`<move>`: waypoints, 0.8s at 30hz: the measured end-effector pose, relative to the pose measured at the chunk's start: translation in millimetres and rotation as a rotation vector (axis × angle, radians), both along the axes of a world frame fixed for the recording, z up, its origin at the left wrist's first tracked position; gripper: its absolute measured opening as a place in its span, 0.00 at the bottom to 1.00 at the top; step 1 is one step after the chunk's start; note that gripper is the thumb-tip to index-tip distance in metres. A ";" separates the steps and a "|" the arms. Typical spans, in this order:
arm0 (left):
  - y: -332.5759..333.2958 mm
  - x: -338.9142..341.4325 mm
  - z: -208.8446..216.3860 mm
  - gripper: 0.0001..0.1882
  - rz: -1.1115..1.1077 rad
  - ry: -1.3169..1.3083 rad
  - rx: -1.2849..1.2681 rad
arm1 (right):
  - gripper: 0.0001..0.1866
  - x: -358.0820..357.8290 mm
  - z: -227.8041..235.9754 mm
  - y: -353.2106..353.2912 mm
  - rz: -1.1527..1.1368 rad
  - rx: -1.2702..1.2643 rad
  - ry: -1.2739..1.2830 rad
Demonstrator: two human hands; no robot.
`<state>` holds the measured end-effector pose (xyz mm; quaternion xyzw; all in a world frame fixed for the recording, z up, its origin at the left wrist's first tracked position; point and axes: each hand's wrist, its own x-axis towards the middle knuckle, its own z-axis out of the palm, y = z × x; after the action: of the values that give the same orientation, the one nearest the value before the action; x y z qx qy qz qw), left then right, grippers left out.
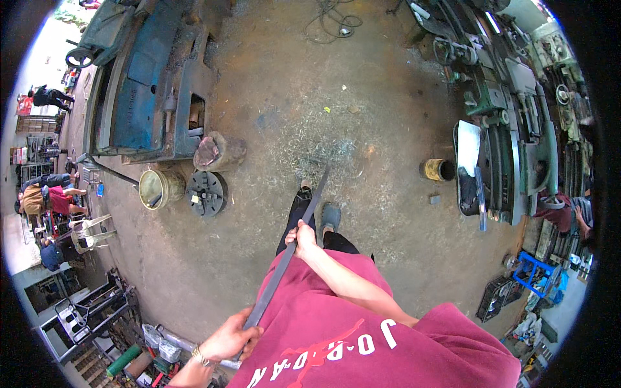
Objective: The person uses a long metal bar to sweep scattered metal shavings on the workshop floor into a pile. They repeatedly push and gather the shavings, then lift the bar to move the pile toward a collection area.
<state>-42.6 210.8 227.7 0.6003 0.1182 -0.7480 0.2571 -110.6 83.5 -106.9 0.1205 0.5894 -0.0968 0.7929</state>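
Note:
A long, dark, flat-sided handle (284, 262) slants from my lower left up to the floor in front of my feet. My left hand (229, 336), with a metal-banded watch at the wrist, is closed round its upper end. Farther down, my right hand (301, 238) grips the same handle. Its far end rests among curly metal shavings (304, 139) heaped on the concrete. A dark crosspiece seems to be there, but the shavings blur its shape, so I cannot tell the tool's exact kind.
A blue machine bed (142, 77) stands at the left, with a round metal block (220, 152), a chuck (207, 194) and a bucket (158, 187) beside it. Green lathes (495, 97) line the right, near a yellow tin (436, 170). People (52, 197) are at the far left; a cable (336, 22) lies ahead.

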 end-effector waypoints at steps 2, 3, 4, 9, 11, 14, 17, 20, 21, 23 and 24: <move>-3.1 2.2 -12.6 0.15 -0.026 -0.044 0.011 | 0.16 1.5 -17.5 0.0 -0.011 0.017 0.016; -6.1 5.9 -18.7 0.10 0.012 -0.044 0.015 | 0.15 2.6 -26.2 -1.8 -0.017 0.009 -0.007; -10.1 10.7 -24.1 0.09 0.007 -0.036 -0.006 | 0.14 4.0 -33.4 -3.0 -0.037 0.031 0.001; -27.4 41.2 -41.9 0.07 -0.042 0.027 -0.031 | 0.12 13.8 -56.4 -14.0 -0.079 0.024 -0.030; -29.3 51.8 -41.7 0.08 -0.075 0.043 -0.034 | 0.10 19.4 -54.8 -18.4 -0.129 0.062 -0.043; -30.6 66.1 -36.0 0.08 0.042 0.090 -0.065 | 0.09 28.8 -39.6 -26.9 -0.167 0.080 -0.086; -36.0 75.9 -31.6 0.15 0.088 0.145 -0.092 | 0.07 30.8 -16.2 -39.1 -0.099 -0.033 -0.087; -47.7 75.6 -31.8 0.28 0.173 0.153 -0.213 | 0.11 19.0 7.3 -55.0 0.149 -0.232 -0.044; -52.4 72.6 -32.9 0.30 0.227 0.173 -0.251 | 0.15 13.8 14.9 -60.4 0.184 -0.302 0.023; -60.9 61.9 -36.0 0.34 0.336 0.190 -0.280 | 0.21 0.0 33.0 -71.2 0.346 -0.496 0.056; -65.0 55.7 -38.2 0.33 0.329 0.227 -0.329 | 0.23 -6.8 43.3 -77.3 0.467 -0.618 0.035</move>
<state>13.1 145.7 189.6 0.4353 0.1192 -0.7680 0.4545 -117.4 6.2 -63.6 -0.2630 0.5574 -0.0886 0.7825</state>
